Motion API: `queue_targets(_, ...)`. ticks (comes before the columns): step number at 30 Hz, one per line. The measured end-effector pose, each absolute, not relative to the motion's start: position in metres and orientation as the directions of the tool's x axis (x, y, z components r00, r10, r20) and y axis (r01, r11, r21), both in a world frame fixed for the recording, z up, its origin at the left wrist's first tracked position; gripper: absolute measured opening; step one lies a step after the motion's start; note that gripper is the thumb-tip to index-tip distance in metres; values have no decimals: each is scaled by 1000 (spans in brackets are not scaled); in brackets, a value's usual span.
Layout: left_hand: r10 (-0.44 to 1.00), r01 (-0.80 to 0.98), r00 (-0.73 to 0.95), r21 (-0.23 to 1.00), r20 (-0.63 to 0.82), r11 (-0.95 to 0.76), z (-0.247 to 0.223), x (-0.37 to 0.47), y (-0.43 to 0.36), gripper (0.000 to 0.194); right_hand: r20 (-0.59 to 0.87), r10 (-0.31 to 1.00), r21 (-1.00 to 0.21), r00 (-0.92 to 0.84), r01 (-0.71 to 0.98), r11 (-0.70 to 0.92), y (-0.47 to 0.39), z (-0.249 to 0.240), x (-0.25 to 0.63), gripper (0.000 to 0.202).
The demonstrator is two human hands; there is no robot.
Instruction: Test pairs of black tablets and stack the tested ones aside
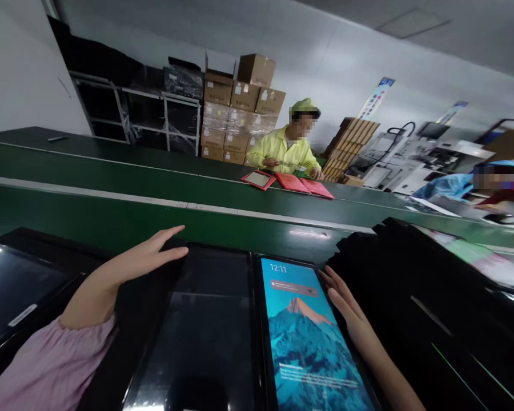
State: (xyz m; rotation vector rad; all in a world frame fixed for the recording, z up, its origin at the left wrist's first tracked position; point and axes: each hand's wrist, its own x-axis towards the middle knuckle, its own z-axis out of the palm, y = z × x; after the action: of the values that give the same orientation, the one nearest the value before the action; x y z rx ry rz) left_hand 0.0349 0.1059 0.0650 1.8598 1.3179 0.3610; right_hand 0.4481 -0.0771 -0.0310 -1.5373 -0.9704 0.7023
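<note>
A dark-screened tablet-like device (214,325) lies flat in front of me. Beside it on the right is a second device (308,342), lit, with a mountain picture and the time 12:11. My left hand (160,254) is at the upper left corner of the dark device, fingers apart, holding nothing. Along the upper right edge of the lit device rests my right hand (342,299), its fingers stretched out and partly hidden behind that edge.
Stacked black devices (411,285) rise at the right; another dark screen (17,291) lies at the left. Across the green bench (154,185), a person in yellow (286,149) is behind red packets (293,182). Another person in blue (449,185) is at far right.
</note>
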Motion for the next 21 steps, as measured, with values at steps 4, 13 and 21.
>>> queue_targets(4,822,804,488,517,-292,-294,81,36,77,107,112,899,-958,424,286,-16,-59,-11,451,77)
queue_targets(13,797,832,463,502,-389,-239,90,53,64,110,245,916,-893,317,442,86,-27,19,466,71)
queue_targets(21,834,889,372,416,-407,-193,82,56,64,114,338,934,-783,118,586,209,-24,43,455,32)
